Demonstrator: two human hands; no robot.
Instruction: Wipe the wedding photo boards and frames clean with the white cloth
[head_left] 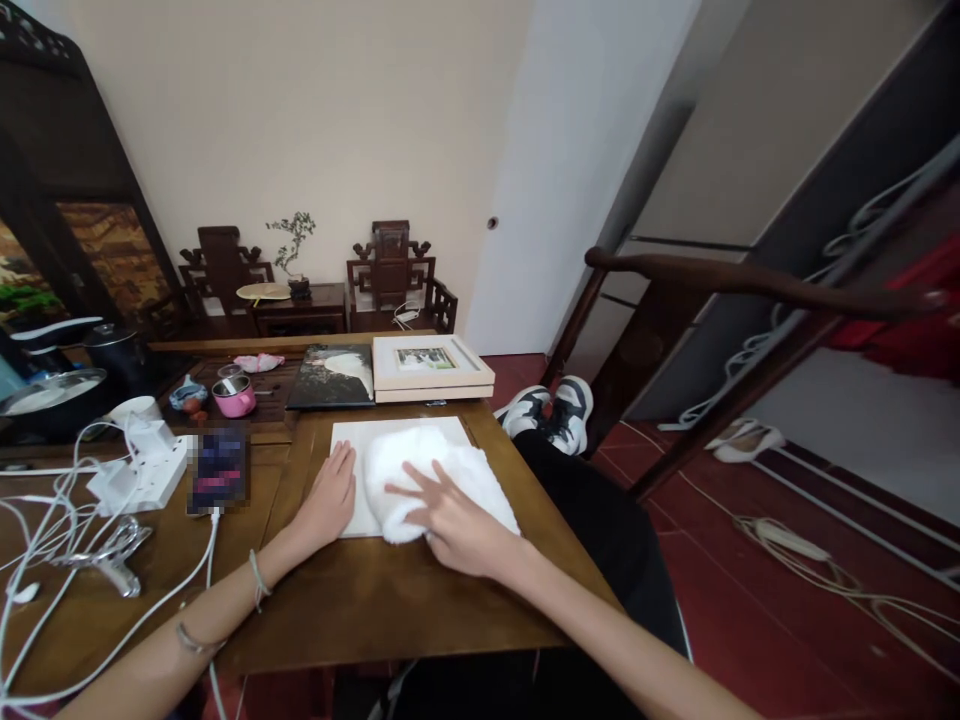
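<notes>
Right hand [450,515] spread on the white cloth [424,448], left hand [330,497] flat on the pale board [358,430]

Your right fingers fan wide over the cloth, pressing down rather than pinching; what the underside of that palm does is out of sight. Your left fingers lie close together on the board, along its side just left of the cloth, and they grasp nothing that shows.

Directly under your right hand, the cloth is bunched loosely and looks plush, soft and light. It should give under your fingers and fold easily, with little risk of damage. Gather it from the thick, rounded fold beneath your fingertips; a loose corner would probably let the rest trail.

Beneath the cloth and your left fingers, the board rests on the wooden table [420,615]. It looks flat, stiff and fairly light, so it could slide if pushed from one side. Hold it by opposite edges and keep the pressure broad, since its face may mark or dent. Its thickness is hard to judge from here.

Just beyond your hands, a framed picture [431,358] and a dark panel [330,378] lie side by side. Left of your left hand is a phone [217,475], its screen blurred, with a white cable [213,540] running from it toward you, near your forearm.
</notes>
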